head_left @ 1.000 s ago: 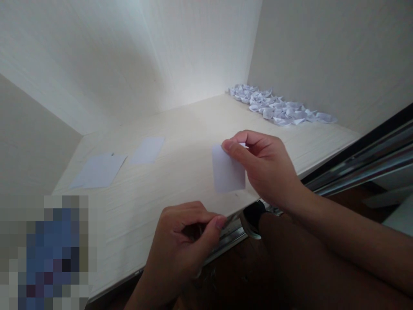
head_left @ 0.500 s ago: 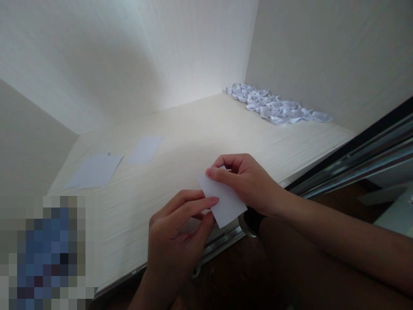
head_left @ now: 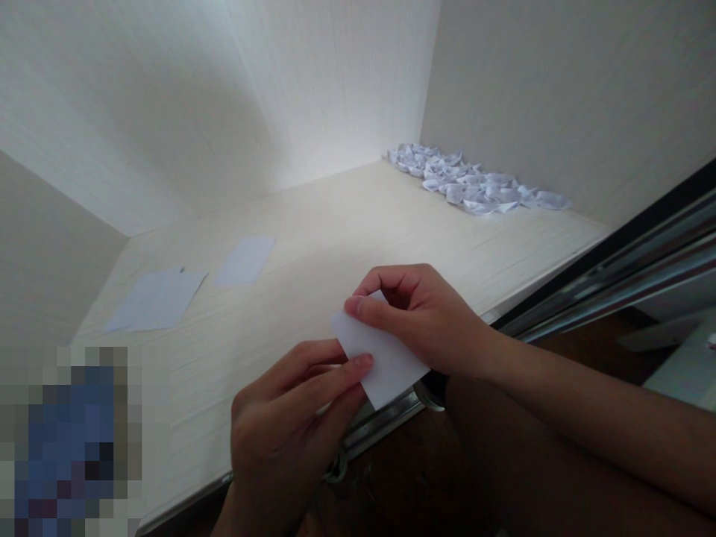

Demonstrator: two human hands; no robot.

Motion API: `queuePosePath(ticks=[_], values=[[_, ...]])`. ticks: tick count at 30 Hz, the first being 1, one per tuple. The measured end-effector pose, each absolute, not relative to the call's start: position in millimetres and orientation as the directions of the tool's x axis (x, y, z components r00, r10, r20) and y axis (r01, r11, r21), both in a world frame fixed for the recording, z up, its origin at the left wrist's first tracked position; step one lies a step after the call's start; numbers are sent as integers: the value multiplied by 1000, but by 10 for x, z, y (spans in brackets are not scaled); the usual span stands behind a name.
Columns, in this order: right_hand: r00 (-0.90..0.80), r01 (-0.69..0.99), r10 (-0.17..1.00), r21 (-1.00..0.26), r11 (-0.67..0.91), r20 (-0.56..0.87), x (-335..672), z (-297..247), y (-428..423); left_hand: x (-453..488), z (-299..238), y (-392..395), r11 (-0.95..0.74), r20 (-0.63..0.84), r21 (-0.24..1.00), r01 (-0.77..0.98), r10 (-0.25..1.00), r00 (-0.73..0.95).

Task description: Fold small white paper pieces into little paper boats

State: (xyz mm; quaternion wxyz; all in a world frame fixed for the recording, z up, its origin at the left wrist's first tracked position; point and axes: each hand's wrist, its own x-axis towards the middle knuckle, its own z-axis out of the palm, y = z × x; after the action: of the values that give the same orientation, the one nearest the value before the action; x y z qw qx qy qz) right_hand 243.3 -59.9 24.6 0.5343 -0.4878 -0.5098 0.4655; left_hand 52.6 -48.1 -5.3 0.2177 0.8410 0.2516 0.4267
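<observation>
Between my two hands is a small white rectangular piece of paper (head_left: 388, 362), held tilted above the front edge of the shelf. My right hand (head_left: 417, 313) pinches its upper end, thumb on top and the other fingers curled behind. My left hand (head_left: 296, 414) grips its left edge, with fingertips on the face and the thumb low near the edge. Part of the sheet lies hidden behind my right thumb and palm.
White paper sheets (head_left: 159, 298) and a smaller sheet (head_left: 245, 259) lie on the pale shelf (head_left: 313, 224) at left. Several folded white paper pieces (head_left: 481, 186) are heaped along the right wall. A metal rail (head_left: 385, 429) runs along the front edge. A blurred-out blue patch covers the lower left.
Both hands and the paper have shifted slightly left, my left hand the most. The paper stays in both hands. The whole view has moved a little.
</observation>
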Motion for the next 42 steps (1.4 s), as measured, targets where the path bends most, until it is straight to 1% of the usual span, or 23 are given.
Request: queuePosePath(ticks=[5, 7, 9, 11, 13, 15, 16, 19, 23, 26, 28, 30, 36, 38, 42], values=[[16, -127, 994, -985, 113, 112, 2444, 226, -610, 503, -62, -482, -790, 642, 547, 277, 608, 468], [33, -174, 987, -972, 160, 157, 2460, 224, -614, 496, -67, -480, -775, 657, 553, 308, 632, 411], [38, -187, 976, -958, 217, 213, 2475, 228, -621, 487, -62, -473, -752, 663, 571, 330, 659, 356], [-2, -135, 962, -953, 270, 273, 2485, 236, -634, 472, -42, -465, -745, 668, 578, 332, 666, 331], [-72, -5, 935, -937, 349, 348, 2492, 251, -646, 447, -13, -458, -741, 675, 591, 319, 671, 307], [-139, 122, 893, -887, 445, 429, 2499, 270, -652, 414, 10, -454, -725, 671, 610, 320, 687, 279], [-162, 160, 870, -858, 489, 465, 2502, 278, -652, 397, 14, -453, -718, 670, 615, 326, 694, 263], [-202, 164, 832, -819, 549, 517, 2504, 281, -647, 350, -8, -449, -713, 688, 607, 350, 693, 218], [-211, 144, 829, -823, 550, 518, 2479, 248, -655, 308, -59, -422, -702, 692, 602, 382, 697, 189], [-164, 137, 843, -835, 533, 512, 2454, 243, -678, 284, -49, -377, -727, 695, 551, 408, 671, 258], [-134, 125, 863, -856, 503, 487, 2441, 247, -694, 272, -19, -348, -760, 695, 526, 382, 643, 321], [-114, 121, 877, -869, 479, 467, 2430, 243, -706, 273, 15, -334, -776, 690, 529, 343, 629, 359], [-23, 166, 886, -872, 459, 462, 2377, 204, -718, 368, 41, -359, -749, 655, 587, 307, 663, 363], [5, 179, 885, -871, 457, 465, 2360, 208, -715, 409, 22, -372, -740, 652, 618, 266, 671, 353], [46, 209, 889, -875, 438, 456, 2338, 229, -709, 467, -27, -412, -596, 562, 798, 83, 787, 254]])
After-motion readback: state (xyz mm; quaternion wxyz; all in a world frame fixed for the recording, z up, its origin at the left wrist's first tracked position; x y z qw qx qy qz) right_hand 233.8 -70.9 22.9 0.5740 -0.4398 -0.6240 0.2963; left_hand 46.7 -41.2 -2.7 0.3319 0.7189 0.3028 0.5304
